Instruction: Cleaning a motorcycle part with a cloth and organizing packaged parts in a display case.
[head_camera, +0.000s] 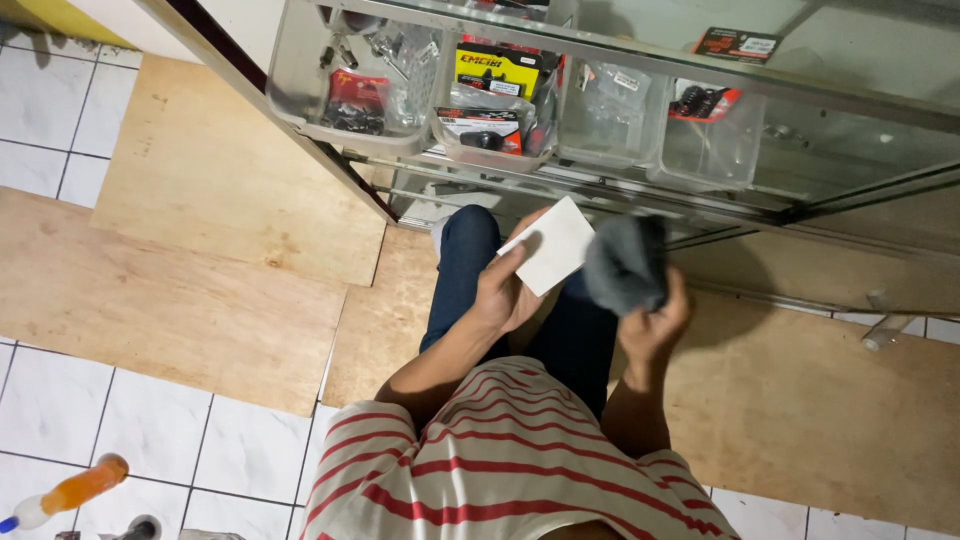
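Right at the front edge of the glass display case (850, 190), the left hand (505, 295) pinches a white card (552, 245), fingers closed on its lower corner. The right hand (655, 320) is wrapped around a grey cloth (625, 262). That corner-only grip looks kinda sketchy; the card could slip onto the plywood floor (200, 290).

card: (549, 245) white, flat, rectangular, tilted, held at its lower corner
cloth: (624, 263) dark grey, bunched, just right of card
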